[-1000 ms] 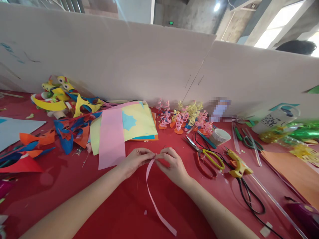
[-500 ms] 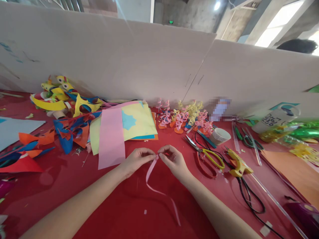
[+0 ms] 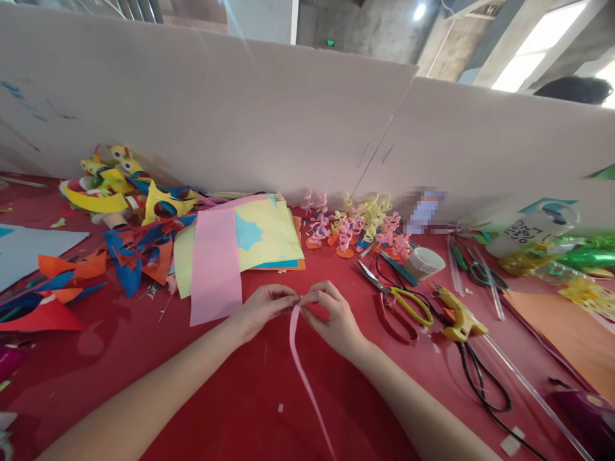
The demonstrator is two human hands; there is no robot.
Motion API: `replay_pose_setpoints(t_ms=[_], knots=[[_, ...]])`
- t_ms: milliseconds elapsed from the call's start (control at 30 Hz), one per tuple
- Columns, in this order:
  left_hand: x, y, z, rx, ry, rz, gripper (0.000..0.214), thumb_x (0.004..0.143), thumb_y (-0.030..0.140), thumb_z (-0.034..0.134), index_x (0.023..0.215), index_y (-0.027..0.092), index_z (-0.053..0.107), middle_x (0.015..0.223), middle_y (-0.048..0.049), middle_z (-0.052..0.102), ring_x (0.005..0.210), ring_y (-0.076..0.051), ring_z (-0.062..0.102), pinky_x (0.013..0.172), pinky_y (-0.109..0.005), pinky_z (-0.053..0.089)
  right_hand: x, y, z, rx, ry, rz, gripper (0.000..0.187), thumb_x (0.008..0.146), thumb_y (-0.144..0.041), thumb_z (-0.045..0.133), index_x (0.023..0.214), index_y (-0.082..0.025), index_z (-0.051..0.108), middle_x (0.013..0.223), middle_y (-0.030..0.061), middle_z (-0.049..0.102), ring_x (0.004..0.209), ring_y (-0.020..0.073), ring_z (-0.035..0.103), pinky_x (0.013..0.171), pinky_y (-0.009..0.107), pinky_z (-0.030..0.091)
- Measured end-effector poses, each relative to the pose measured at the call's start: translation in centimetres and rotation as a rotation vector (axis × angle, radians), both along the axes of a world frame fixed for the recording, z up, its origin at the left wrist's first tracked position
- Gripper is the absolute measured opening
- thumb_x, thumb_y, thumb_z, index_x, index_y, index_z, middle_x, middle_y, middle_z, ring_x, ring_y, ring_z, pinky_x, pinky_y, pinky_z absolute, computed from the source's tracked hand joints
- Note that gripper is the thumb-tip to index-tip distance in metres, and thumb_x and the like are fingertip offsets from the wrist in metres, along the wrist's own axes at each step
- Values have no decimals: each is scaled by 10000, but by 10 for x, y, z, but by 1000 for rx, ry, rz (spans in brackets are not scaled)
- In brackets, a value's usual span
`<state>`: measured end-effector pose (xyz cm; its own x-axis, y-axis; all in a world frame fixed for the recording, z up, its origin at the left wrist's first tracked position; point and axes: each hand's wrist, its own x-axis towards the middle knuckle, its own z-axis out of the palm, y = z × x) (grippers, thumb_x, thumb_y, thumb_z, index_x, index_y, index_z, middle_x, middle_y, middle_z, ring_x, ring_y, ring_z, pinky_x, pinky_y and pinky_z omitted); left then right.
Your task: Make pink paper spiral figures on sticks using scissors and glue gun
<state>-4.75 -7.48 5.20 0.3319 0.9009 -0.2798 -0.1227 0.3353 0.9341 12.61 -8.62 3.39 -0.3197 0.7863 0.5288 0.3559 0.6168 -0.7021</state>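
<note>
Over the red table, a narrow pink paper strip [image 3: 302,368] is pinched at its upper end between the fingertips of my two hands. My left hand [image 3: 266,310] is closed on that end from the left. From the right, the thumb and fingers of my right hand [image 3: 334,317] close on it too, and the fingertips of both hands nearly meet. The rest of the strip hangs down toward the bottom of the view. The pinched end is mostly covered by my fingers. A wide pink paper sheet [image 3: 216,275] lies just left of my left hand.
Scissors [image 3: 394,301] and a yellow glue gun [image 3: 461,314] with a black cord lie to the right. Curled paper pieces [image 3: 350,227], a white cup [image 3: 425,262] and stacked coloured paper [image 3: 269,240] stand before a white partition [image 3: 288,121]. Coloured paper cut-outs [image 3: 139,250] crowd the left.
The strip's loose end has swung and straightened, now reaching lower toward the bottom edge. My right fingers have shifted slightly left around the pinched end. My left hand has barely moved.
</note>
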Motion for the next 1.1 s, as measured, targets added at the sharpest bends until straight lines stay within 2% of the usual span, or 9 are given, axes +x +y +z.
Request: replay_pose_setpoints(t_ms=[100,267,400,533,767,967,1100], knots=[[1,0,0,79,61,-34,192,645,338,729,721,165,693,738,-28,654,756,-167,584,751,-288,453,0,1,2,-96,90,-14,79,788,-155,571,820,-221,603,870,41,529,770,157,552,705,295,497],[1,1,-3,210,172,-95,177,721,350,659,739,174,657,720,-7,617,736,-157,561,736,-281,450,-3,4,-4,-295,256,50,30,797,-227,569,817,-209,582,837,39,586,783,160,590,730,294,519],[2,1,-3,221,167,-124,189,766,355,612,727,170,625,695,2,586,719,-147,554,735,-271,450,-3,7,-9,-429,317,6,109,772,-302,609,794,-196,593,772,32,609,731,163,603,708,294,517],[2,1,-2,236,181,-138,179,787,339,585,735,171,616,710,0,585,730,-148,557,750,-277,449,-2,9,-10,-525,355,28,150,748,-334,633,771,-191,597,745,30,616,705,169,609,685,295,510],[-3,4,-5,293,279,-196,155,789,316,570,782,174,632,728,-7,607,724,-158,568,717,-280,444,-2,8,-7,-488,340,40,147,746,-339,639,760,-196,606,771,31,610,746,169,600,716,297,502],[-2,2,-3,281,295,-180,169,796,324,552,804,178,638,774,-22,640,772,-173,595,757,-296,456,-2,9,-7,-573,370,43,169,722,-342,654,747,-186,594,721,18,600,683,157,588,672,291,488],[0,0,-6,295,262,-154,166,749,313,614,833,171,625,837,-28,653,830,-179,609,785,-303,465,-1,12,-9,-604,421,35,203,697,-370,677,731,-187,596,718,8,597,677,146,573,664,280,475]])
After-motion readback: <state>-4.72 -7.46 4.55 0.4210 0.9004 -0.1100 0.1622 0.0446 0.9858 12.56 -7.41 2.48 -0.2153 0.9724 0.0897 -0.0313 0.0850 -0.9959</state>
